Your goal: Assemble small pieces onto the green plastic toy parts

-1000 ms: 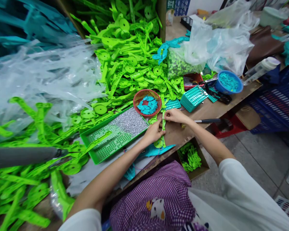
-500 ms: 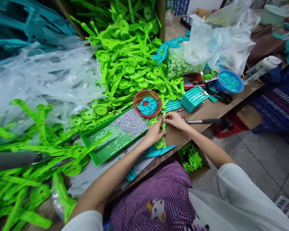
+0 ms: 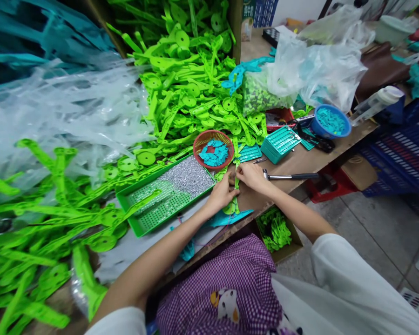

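My left hand (image 3: 223, 193) is closed around a long green plastic part (image 3: 232, 207), whose wide round end shows below the fingers. At the upper stretch of that same part, my right hand (image 3: 250, 176) pinches with thumb and fingertips; whether a small piece is between them is hidden. Just beyond the hands stands a red basket (image 3: 196, 148) of flat blue pieces. To the left lies a green perforated tray (image 3: 143, 218) with many small silvery metal pieces heaped at its right end. A hammer (image 3: 289, 176) with a dark grip lies right of my right hand.
A large heap of green plastic parts (image 3: 188, 93) covers the back and left. Teal trays (image 3: 281, 143), a blue bowl (image 3: 349, 125) of blue pieces and a clear bottle (image 3: 377, 104) stand to the right. Below the table edge, a cardboard box (image 3: 293, 249) holds green parts.
Both hands stay at the green part, with only a slight shift of the fingers. The view has moved a little.
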Available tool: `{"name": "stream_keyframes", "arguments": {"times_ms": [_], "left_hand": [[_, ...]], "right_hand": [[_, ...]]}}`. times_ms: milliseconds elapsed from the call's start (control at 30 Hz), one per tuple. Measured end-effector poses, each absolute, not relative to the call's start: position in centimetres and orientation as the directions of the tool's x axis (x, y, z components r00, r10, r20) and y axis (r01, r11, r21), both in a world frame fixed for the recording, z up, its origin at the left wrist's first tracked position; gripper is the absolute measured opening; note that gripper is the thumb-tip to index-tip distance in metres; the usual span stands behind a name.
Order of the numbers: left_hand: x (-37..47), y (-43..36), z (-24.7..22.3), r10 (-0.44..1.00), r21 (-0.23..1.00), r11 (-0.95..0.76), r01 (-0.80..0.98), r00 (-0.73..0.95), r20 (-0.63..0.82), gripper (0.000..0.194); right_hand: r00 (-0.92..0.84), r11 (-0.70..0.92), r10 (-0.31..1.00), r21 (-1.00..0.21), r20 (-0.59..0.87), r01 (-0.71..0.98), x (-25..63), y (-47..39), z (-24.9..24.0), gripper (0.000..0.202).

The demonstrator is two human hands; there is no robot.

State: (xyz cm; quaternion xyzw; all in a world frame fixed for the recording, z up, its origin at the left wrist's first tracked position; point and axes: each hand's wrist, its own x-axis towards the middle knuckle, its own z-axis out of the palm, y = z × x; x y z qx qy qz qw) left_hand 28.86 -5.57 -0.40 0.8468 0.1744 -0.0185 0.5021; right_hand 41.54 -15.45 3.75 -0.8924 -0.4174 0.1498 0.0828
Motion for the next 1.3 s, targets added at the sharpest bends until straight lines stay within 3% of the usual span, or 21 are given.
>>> {"name": "stream_keyframes", "arguments": {"times_ms": [567, 800, 867, 1000, 1167, 1300], "left_hand": [[29.0, -5.5, -0.3, 0.292, 0.875, -0.344, 0.342, 0.924, -0.246, 0.061], [29.0, -5.5, -0.2, 0.292, 0.874, -0.356, 0.330, 0.928, -0.231, 0.058], [29.0, -5.4, -0.2, 0.293, 0.869, -0.359, 0.340, 0.925, -0.241, 0.058], [29.2, -5.4, 0.0, 0.296, 0.859, -0.358, 0.367, 0.917, -0.268, 0.058], [29.4, -5.4, 0.1, 0.307, 0.844, -0.386, 0.373, 0.914, -0.264, 0.061], [29.3, -5.5, 0.1, 0.303, 0.842, -0.402, 0.360, 0.920, -0.248, 0.057]], "right_hand": [[0.419, -0.437, 0.897, -0.420, -0.140, 0.795, 43.9, -16.8, 3.0, 0.020], [0.356, -0.394, 0.919, -0.461, -0.171, 0.795, 44.8, -15.9, 2.9, 0.009], [0.342, -0.407, 0.913, -0.532, -0.221, 0.742, 45.4, -15.2, 2.8, 0.005], [0.315, -0.503, 0.864, -0.685, -0.393, 0.527, 46.7, -13.6, 2.6, 0.020], [0.274, -0.667, 0.743, -0.648, -0.610, 0.367, 47.3, -12.2, 3.0, 0.031], [0.325, -0.683, 0.728, -0.685, -0.604, 0.255, 46.6, -12.9, 3.0, 0.026]]}}
